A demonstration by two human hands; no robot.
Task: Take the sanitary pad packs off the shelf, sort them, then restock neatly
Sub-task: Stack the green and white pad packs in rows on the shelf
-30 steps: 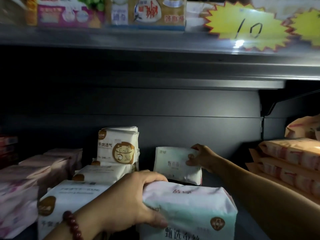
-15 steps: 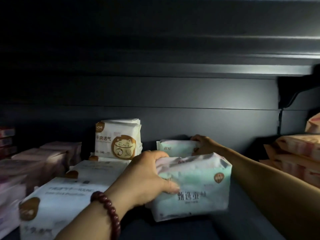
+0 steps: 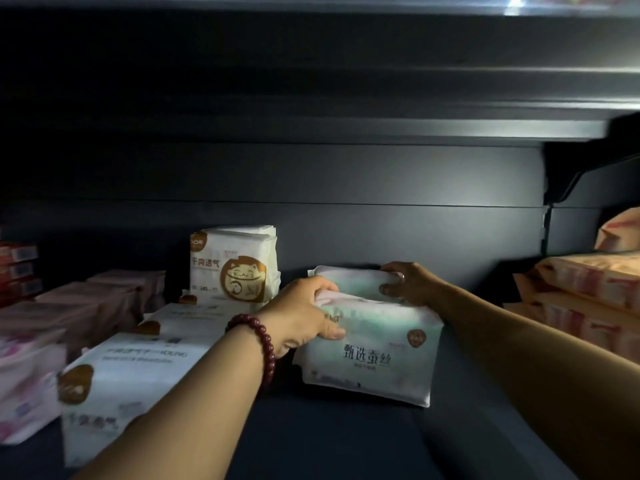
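Front pack (image 3: pixel 374 355) has moved from the lower frame edge to centre frame. It stands upright on the shelf (image 3: pixel 329 438), just in front of the rear pack (image 3: pixel 346 280).

Left hand (image 3: pixel 304 313): fingers curled over its top-left corner, thumb on its face.

Right hand (image 3: pixel 408 282): grips the rear pack's top-right corner near the back wall.

Likely restocking, with a second pack joining the row. Contact between the packs is unclear.

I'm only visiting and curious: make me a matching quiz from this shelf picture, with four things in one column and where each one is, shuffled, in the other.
Things:
1. cat pack
2. front green pack
3. rear green pack
4. orange packs

Places:
A. stacked at the far right
B. held by the left hand
C. upright at the back
D. held by the right hand

Pairs: 1-C, 2-B, 3-D, 4-A
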